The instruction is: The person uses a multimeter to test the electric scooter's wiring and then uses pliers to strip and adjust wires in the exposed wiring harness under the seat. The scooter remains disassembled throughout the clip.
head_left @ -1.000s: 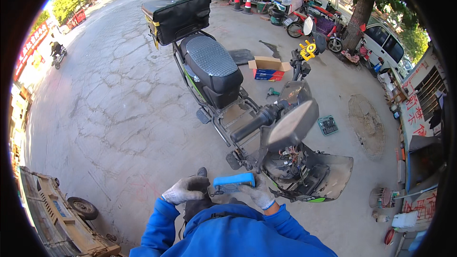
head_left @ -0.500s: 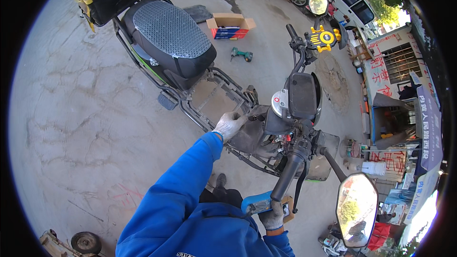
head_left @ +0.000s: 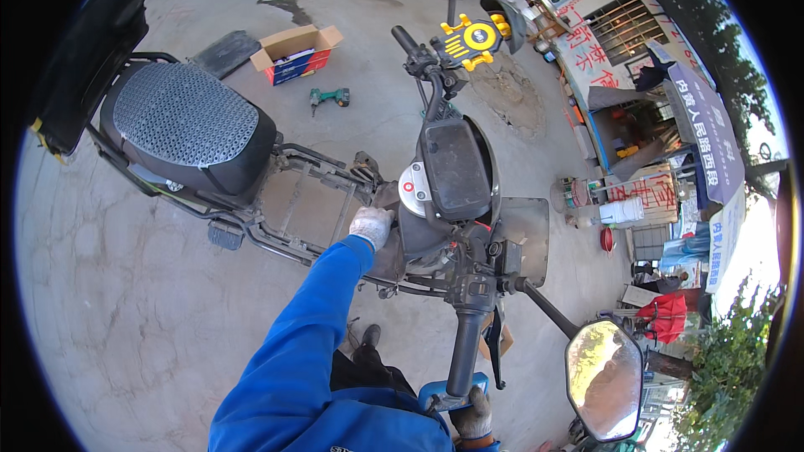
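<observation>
Grey, worn concrete ground point(head_left: 151, 301) spread under and around the left fingers point(head_left: 385, 216), a dark stain point(head_left: 289, 8) marking it well beyond them. Ahead of the fingers and to their right stood a pale wall point(head_left: 578, 21) with red painted characters and a barred window point(head_left: 620, 27). Farther right hung a purple-grey canopy point(head_left: 712, 146) (printed along its edge), with green foliage point(head_left: 720, 389) near it in strong daylight.
</observation>
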`<state>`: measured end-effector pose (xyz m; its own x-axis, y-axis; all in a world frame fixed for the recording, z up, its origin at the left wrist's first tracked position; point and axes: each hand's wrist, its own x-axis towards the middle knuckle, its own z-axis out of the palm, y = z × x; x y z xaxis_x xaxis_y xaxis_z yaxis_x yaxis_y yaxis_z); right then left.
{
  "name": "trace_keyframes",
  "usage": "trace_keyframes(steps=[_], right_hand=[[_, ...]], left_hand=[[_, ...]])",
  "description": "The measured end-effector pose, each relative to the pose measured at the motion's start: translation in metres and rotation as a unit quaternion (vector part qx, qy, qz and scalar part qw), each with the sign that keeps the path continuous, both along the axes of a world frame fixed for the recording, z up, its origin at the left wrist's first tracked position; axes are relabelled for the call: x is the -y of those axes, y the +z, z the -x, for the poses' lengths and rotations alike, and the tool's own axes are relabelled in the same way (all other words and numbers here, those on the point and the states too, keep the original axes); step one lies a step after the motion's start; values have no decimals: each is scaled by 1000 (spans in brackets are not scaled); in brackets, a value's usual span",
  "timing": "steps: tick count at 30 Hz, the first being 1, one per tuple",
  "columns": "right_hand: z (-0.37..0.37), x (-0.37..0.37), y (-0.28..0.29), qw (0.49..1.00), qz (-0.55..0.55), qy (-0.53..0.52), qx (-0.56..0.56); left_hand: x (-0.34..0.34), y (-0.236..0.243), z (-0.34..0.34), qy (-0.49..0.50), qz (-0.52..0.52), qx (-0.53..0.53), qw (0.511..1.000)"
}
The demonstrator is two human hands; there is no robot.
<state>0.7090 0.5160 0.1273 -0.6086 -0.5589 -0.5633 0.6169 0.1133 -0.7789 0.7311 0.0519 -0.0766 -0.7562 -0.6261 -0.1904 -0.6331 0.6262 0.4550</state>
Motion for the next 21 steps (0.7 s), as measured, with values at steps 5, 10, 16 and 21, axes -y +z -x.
trace_keyframes(steps=[5,10,16,21], right_hand=[[-14,-4,7,997,0,-67,31],[-7,-11,-3,997,22,-71,36],[24,-8,-11,999,37,-21,3],[79,0,-30,990,14,101,-94]], left_hand=[[-7,-8,2,-99,159,41,981],[-12,-13,-13,15,140,-40,989],[-100,-7,-101,154,-70,-77,983],[-224,93,-124,-16,-407,-125,905]])
